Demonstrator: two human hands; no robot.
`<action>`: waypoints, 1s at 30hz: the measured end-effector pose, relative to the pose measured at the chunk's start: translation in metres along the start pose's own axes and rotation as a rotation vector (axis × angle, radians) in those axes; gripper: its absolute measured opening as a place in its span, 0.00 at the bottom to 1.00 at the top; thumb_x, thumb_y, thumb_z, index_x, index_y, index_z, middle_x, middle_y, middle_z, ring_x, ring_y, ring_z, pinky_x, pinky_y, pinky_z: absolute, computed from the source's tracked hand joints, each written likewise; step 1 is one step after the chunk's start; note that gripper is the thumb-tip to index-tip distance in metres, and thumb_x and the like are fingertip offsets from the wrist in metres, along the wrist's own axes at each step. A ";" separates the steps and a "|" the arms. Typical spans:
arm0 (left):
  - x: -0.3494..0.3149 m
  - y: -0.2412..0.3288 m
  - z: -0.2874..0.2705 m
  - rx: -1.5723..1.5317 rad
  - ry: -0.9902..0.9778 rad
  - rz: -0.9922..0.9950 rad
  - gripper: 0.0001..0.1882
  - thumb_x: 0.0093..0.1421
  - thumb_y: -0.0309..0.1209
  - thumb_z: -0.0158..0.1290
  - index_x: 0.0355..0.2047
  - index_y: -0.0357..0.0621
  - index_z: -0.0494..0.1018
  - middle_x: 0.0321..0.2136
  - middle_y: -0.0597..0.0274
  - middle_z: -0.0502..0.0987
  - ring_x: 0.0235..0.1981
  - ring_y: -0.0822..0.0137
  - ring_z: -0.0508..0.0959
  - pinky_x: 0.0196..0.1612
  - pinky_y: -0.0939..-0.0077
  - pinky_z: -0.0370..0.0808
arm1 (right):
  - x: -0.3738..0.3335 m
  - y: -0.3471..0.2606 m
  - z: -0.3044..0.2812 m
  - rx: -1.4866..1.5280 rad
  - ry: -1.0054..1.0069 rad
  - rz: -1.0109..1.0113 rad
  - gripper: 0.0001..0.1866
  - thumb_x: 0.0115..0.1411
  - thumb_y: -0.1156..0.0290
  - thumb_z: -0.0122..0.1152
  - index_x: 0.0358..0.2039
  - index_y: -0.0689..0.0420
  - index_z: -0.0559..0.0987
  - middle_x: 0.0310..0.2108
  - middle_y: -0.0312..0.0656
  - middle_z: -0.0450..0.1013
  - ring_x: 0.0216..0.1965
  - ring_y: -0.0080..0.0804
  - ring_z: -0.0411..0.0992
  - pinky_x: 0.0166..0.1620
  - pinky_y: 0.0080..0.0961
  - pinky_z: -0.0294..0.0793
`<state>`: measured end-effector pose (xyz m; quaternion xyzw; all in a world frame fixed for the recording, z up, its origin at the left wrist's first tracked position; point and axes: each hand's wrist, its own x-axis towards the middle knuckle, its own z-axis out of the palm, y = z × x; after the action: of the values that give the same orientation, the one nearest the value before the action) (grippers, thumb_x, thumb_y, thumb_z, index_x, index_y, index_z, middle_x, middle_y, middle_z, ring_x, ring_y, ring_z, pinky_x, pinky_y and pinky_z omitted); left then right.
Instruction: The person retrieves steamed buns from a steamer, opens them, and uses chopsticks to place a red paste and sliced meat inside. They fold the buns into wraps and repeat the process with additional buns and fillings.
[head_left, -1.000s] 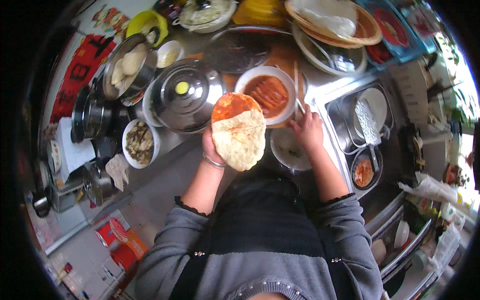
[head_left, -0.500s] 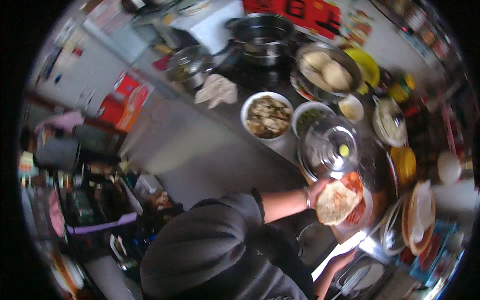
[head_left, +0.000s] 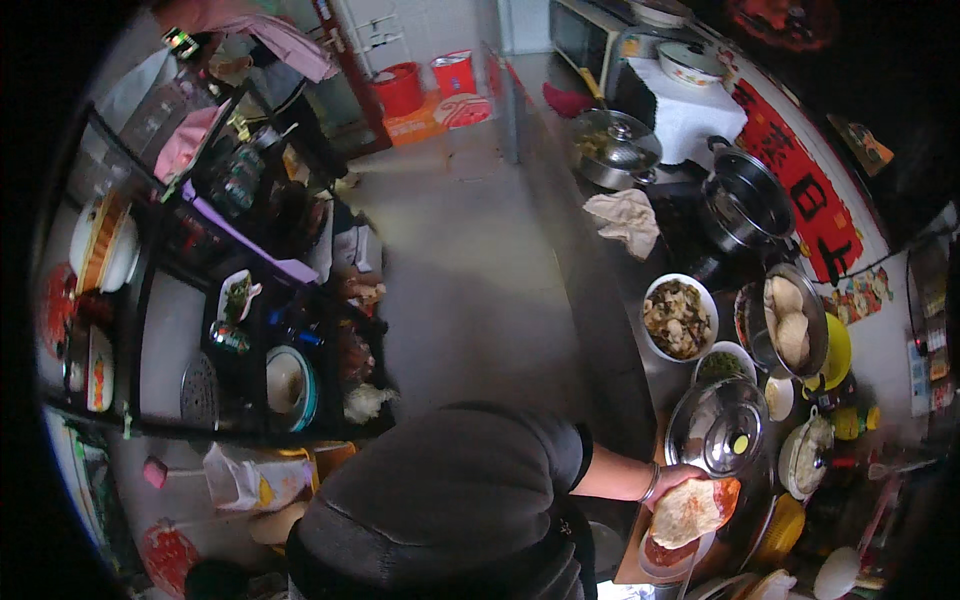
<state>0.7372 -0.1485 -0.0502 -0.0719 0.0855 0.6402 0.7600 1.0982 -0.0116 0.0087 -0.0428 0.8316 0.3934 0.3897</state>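
Observation:
My left hand [head_left: 677, 482], with a bracelet at the wrist, holds a round flatbread [head_left: 688, 512] by its left edge. Red sauce coats the far right part of the bread. Beneath it stands a white bowl [head_left: 704, 548] of red sauce, partly covered by the bread. A metal pot lid [head_left: 716, 425] with a yellow-green knob lies just beyond the hand. My right hand does not show; my dark sleeve and body fill the lower middle.
Beyond the lid stand a bowl of chopped greens [head_left: 724, 364], a bowl of mixed food [head_left: 680, 318] and a metal bowl of dough-like pieces [head_left: 788, 330]. A cloth [head_left: 625, 222] lies near a steel pot [head_left: 748, 198]. A loaded shelf [head_left: 160, 330] is at left.
The view has swung left, so the counter now sits farther right. My left hand still grips the flatbread over the sauce bowl. My right hand has gone out of view.

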 end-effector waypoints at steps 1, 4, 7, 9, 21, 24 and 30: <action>-0.002 -0.001 0.000 0.019 0.007 0.030 0.23 0.53 0.51 0.44 0.40 0.49 0.74 0.37 0.61 0.78 0.38 0.59 0.77 0.46 0.61 0.70 | 0.006 0.022 -0.009 -0.152 -0.270 -0.290 0.18 0.60 0.65 0.48 0.49 0.58 0.70 0.45 0.46 0.71 0.42 0.34 0.70 0.39 0.30 0.71; -0.010 -0.004 0.002 0.036 0.011 0.063 0.24 0.53 0.51 0.44 0.40 0.48 0.74 0.38 0.61 0.78 0.38 0.58 0.77 0.46 0.61 0.70 | 0.018 0.065 -0.034 -0.340 0.059 -0.108 0.20 0.60 0.67 0.47 0.52 0.60 0.68 0.48 0.49 0.68 0.47 0.37 0.67 0.47 0.33 0.67; -0.016 -0.011 0.007 0.052 -0.170 0.121 0.25 0.53 0.48 0.45 0.42 0.41 0.73 0.40 0.57 0.77 0.39 0.58 0.77 0.48 0.61 0.71 | 0.031 0.091 -0.046 -0.427 0.332 0.177 0.22 0.61 0.69 0.45 0.54 0.62 0.65 0.51 0.53 0.66 0.52 0.41 0.65 0.54 0.35 0.62; -0.025 -0.015 0.008 -0.062 -0.331 0.021 0.25 0.54 0.46 0.45 0.44 0.38 0.72 0.42 0.55 0.76 0.41 0.58 0.77 0.49 0.62 0.70 | 0.035 0.104 -0.046 -0.333 0.295 0.277 0.23 0.61 0.70 0.44 0.56 0.64 0.64 0.53 0.56 0.64 0.55 0.44 0.63 0.59 0.37 0.59; -0.053 0.000 0.003 -0.074 -0.109 0.075 0.30 0.60 0.47 0.39 0.56 0.38 0.61 0.54 0.48 0.66 0.54 0.50 0.67 0.57 0.54 0.63 | 0.078 0.131 -0.103 2.157 0.815 1.086 0.14 0.56 0.57 0.60 0.32 0.56 0.77 0.26 0.30 0.70 0.26 0.18 0.64 0.29 0.19 0.65; -0.051 -0.001 -0.003 -0.064 -0.101 0.047 0.30 0.60 0.47 0.37 0.55 0.38 0.61 0.54 0.48 0.66 0.54 0.50 0.67 0.57 0.55 0.63 | 0.102 0.114 -0.111 2.039 0.506 1.088 0.18 0.55 0.55 0.60 0.28 0.60 0.78 0.27 0.43 0.76 0.33 0.32 0.74 0.37 0.32 0.70; -0.044 0.002 -0.011 0.096 0.041 0.041 0.30 0.60 0.47 0.36 0.55 0.37 0.61 0.54 0.50 0.66 0.54 0.51 0.67 0.57 0.56 0.63 | 0.040 0.058 -0.097 2.352 0.933 1.364 0.14 0.59 0.63 0.57 0.35 0.63 0.76 0.25 0.39 0.74 0.23 0.22 0.71 0.27 0.18 0.71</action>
<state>0.7278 -0.1927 -0.0514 -0.0469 0.1333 0.6491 0.7475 0.9891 -0.0296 0.0553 0.5750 0.5750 -0.4526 -0.3660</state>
